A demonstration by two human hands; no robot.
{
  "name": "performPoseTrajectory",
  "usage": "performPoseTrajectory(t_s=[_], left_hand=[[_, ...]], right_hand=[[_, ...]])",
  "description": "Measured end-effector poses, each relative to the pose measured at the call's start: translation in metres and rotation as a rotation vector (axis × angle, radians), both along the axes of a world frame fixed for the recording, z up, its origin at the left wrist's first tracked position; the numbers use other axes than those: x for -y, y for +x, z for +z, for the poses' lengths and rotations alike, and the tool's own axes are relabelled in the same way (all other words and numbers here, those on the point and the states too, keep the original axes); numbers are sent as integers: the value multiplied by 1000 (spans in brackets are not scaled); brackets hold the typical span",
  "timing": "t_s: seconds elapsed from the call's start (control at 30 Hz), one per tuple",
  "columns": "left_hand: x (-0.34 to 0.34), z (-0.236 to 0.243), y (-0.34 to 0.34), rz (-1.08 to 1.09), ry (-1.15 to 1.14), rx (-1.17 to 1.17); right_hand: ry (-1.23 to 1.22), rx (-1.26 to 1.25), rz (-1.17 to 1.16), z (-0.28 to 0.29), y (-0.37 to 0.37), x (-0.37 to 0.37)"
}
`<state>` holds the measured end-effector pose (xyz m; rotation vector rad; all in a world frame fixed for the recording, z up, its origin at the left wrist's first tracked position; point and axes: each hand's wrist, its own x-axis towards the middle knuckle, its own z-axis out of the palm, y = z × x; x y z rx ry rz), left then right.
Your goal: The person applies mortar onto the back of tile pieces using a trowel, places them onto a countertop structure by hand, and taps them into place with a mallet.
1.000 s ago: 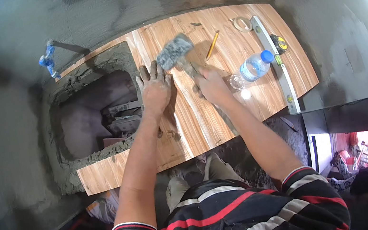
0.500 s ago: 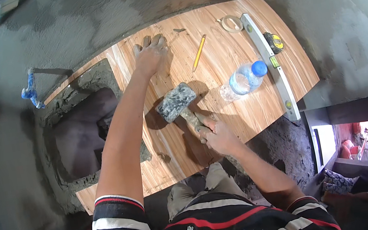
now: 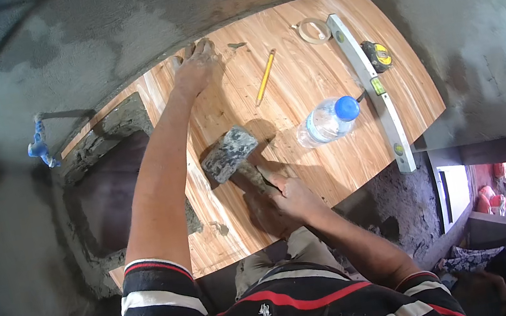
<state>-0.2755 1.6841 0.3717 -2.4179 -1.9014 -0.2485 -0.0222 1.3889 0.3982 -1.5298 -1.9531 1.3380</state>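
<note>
With its fingers spread, my left hand [image 3: 194, 68] presses on the far edge of a wood-grain tile surface [image 3: 316, 55], close to the wall. My right hand [image 3: 292, 197] is wrapped round the handle of a mallet [image 3: 230, 153], whose worn, mortar-smeared head is over the middle of the surface. A yellow pencil [image 3: 265, 78] lies to the right of my left hand. Right of the mallet is a clear plastic bottle [image 3: 325, 122] with a blue cap.
A spirit level [image 3: 369, 86] lies along the right side, with a tape measure [image 3: 377, 56] beside it and a tape roll [image 3: 314, 30] near its far end. At left, a rough mortar-edged opening [image 3: 112, 193] breaks the surface. A blue tap [image 3: 40, 144] juts from the wall.
The mallet and my right hand have shifted slightly left and nearer to me. My left hand stays on the far edge. The whole view has turned a little.
</note>
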Motion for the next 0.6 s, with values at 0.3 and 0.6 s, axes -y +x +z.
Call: performPoseTrajectory(t_s=[0.3,0.6], left_hand=[[152,10,-38,-49,137,12],[156,10,-31,19,232,135]], right_hand=[[206,-150,-211,36,-20,-7],[459,317,-248,57,-98,-151]])
